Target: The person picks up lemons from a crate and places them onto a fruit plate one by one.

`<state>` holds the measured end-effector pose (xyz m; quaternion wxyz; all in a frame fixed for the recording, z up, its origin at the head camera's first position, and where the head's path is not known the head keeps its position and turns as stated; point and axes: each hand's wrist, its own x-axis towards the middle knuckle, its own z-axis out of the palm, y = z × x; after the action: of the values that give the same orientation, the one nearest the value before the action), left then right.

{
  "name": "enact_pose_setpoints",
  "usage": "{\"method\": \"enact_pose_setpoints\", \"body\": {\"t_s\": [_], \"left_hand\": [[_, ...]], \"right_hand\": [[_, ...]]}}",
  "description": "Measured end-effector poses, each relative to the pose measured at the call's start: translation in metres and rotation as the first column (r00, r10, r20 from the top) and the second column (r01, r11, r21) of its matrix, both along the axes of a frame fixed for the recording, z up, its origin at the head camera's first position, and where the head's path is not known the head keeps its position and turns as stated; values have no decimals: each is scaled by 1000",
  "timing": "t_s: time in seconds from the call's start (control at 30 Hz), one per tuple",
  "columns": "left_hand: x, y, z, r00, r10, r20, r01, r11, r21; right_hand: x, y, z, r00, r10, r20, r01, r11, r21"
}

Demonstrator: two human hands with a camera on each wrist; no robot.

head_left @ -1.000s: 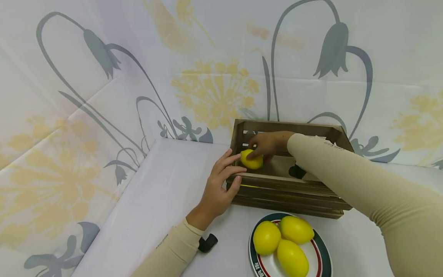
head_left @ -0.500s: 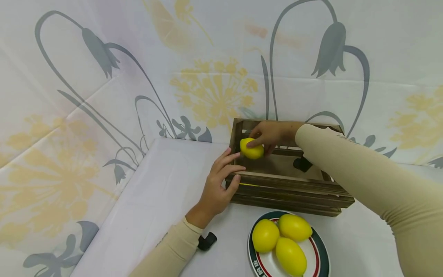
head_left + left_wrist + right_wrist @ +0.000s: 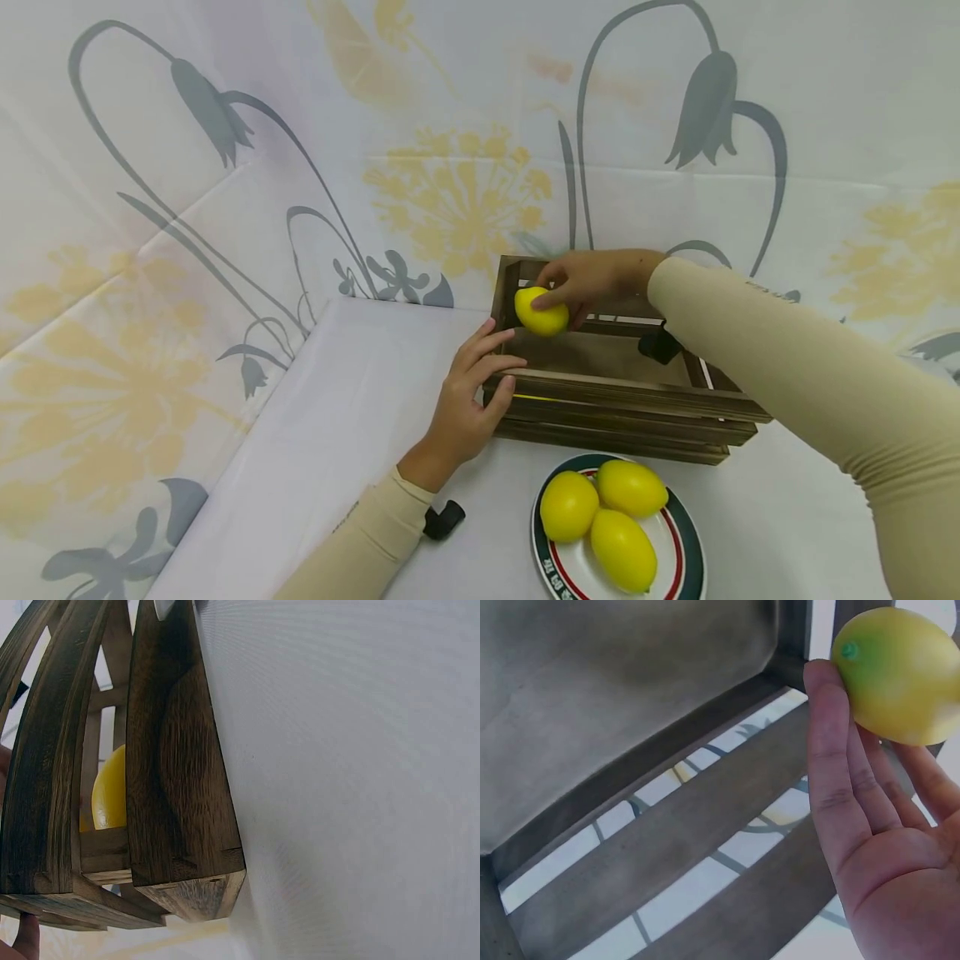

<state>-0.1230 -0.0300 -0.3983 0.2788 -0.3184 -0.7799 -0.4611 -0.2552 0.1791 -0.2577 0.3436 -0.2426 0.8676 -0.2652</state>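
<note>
My right hand (image 3: 592, 279) pinches a yellow lemon (image 3: 542, 312) between thumb and fingers, over the left end of a dark slatted wooden crate (image 3: 630, 392). The right wrist view shows the lemon's green-tinged tip (image 3: 850, 651) just past the fingers, with the crate's inside (image 3: 630, 697) beside it. My left hand (image 3: 468, 404) rests on the crate's near left corner, fingers spread fairly straight over the end and thumb against the front. Through the slats in the left wrist view, another yellow rounded thing (image 3: 110, 791) shows inside the crate, mostly hidden by the wood.
In front of the crate stands a white plate with a dark green and red rim (image 3: 693, 542), bearing 3 lemons (image 3: 624, 550). Small black camera mounts (image 3: 444, 520) sit at the wrists. A flower-printed cloth backdrop (image 3: 450, 125) rises behind the white tabletop (image 3: 352, 400).
My right hand has lifted the lemon from low in the crate up toward the level of its rim. The left hand keeps its place on the corner.
</note>
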Motion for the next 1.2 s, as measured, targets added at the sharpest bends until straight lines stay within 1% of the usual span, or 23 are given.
{"method": "enact_pose_setpoints", "body": {"t_s": [0.13, 0.57, 0.77, 0.9, 1.07, 1.2], "left_hand": [[-1, -1, 0, 1000, 0, 0, 0, 1000, 3], [-5, -2, -2, 1000, 6, 7, -6, 1000, 7], [-6, -4, -2, 1000, 10, 13, -11, 1000, 7], [-7, -4, -2, 1000, 14, 4, -14, 1000, 6], [-8, -3, -3, 1000, 12, -1, -12, 1000, 6], [-9, -3, -3, 1000, 6, -3, -6, 1000, 9]], "right_hand": [[-1, 0, 4, 999, 15, -34, -15, 1000, -6], [5, 1, 14, 999, 23, -30, -25, 998, -57], [9, 3, 21, 997, 24, -72, -28, 998, -54], [13, 5, 25, 995, 10, -95, -15, 998, -59], [19, 9, 26, 992, -19, -127, 7, 996, -90], [24, 15, 26, 991, -44, -126, 28, 992, -126]]}}
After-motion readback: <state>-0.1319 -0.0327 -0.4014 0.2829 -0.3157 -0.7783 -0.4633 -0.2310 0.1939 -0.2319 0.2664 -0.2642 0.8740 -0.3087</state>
